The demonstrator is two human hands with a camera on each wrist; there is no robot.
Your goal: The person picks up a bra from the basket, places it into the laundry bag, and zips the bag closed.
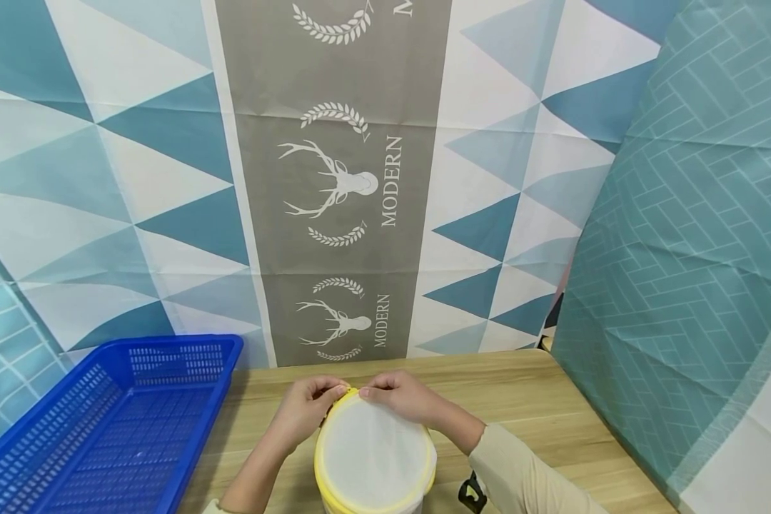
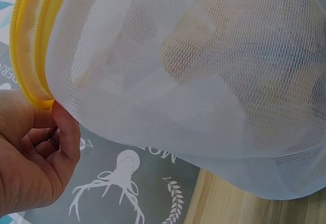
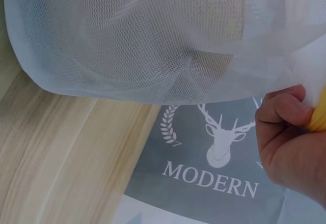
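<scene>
A round white mesh laundry bag [image 1: 378, 451] with a yellow zipper edge stands upright on the table in front of me. My left hand [image 1: 303, 412] pinches the yellow rim at its far left, thumb against fingertips. Close beside it, my right hand [image 1: 406, 397] grips the same rim between thumb and fingers. In the left wrist view, the left hand [image 2: 38, 150] holds the end of the yellow zipper band [image 2: 30, 46]. Blurred orange and dark shapes show through the mesh [image 2: 214, 122]. The right wrist view has the right hand [image 3: 290, 137] curled at the yellow edge.
On the left lies a blue plastic basket [image 1: 221, 400] with perforated walls. The wooden table [image 1: 520, 407] ends against a patterned cloth backdrop [image 1: 340, 178]. A teal curtain [image 1: 700, 235] hangs along the right side. Below the right sleeve, a small black object [image 1: 472, 492] shows.
</scene>
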